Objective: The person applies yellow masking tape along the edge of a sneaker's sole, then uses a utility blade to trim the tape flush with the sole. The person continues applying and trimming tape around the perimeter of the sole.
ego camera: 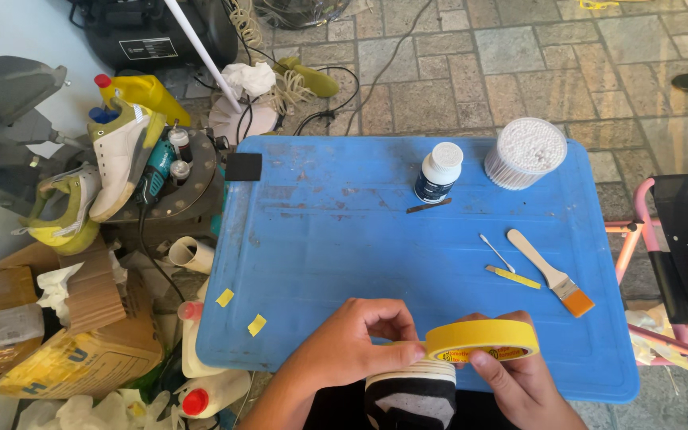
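Tape first: your right hand [519, 374] holds the yellow roll of tape [483, 340] at the near edge of the blue desk [320, 239], thumb on the lower rim and fingers curled over the back of the roll. Your left hand [352, 342] pinches the loose end of the tape between thumb and forefinger, right beside the roll. Both hands sit just above a shoe with a black and white striped toe [409, 394] (only its front part shows at the bottom of the view).

Further out on the desk, to your right, a flat paintbrush [553, 275] with a wooden handle and orange bristles lies at an angle. Just beside it are a cotton swab [496, 253] and a short yellow strip [513, 277]. Near the far edge stand a small dark bottle with a white cap [439, 173] and a round tub of cotton swabs [526, 153], close together. Two small scraps of yellow tape [240, 311] stick to the near left part of the desk.

Off the desk to your left, white and yellow-green sneakers [93, 179] rest on a cluttered stand, with a cardboard box [57, 334] below them.
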